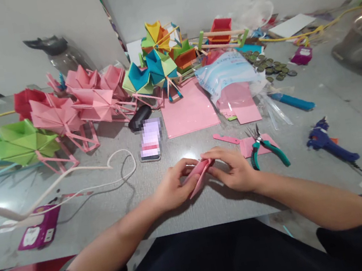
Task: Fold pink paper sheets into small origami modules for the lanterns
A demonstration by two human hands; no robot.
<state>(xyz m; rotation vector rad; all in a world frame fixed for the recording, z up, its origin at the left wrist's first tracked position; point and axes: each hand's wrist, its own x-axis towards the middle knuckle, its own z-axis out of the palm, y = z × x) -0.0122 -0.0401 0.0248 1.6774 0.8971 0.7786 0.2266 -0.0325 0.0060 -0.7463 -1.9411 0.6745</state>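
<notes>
Between my two hands, just above the grey table, is a folded piece of pink paper (200, 184). My left hand (177, 183) grips its left side, thumb on the near face and fingers behind. At the paper's upper right end, my right hand (231, 168) pinches the edge between thumb and fingers. To the right of my right hand lie green-handled pliers (260, 141), opened, over a small pink paper piece (247, 148). A pink strip-shaped tool (226, 138) rests beside them. A phone (151, 139) lies beyond my left hand.
Folded pink paper models (92, 104) and green ones (24, 141) line the back left. A pink sheet (189, 111) lies at the middle, beside a plastic bag (229, 74). A blue glue gun (331, 142) with its cord is at right. A white cable (79, 171) crosses the left side.
</notes>
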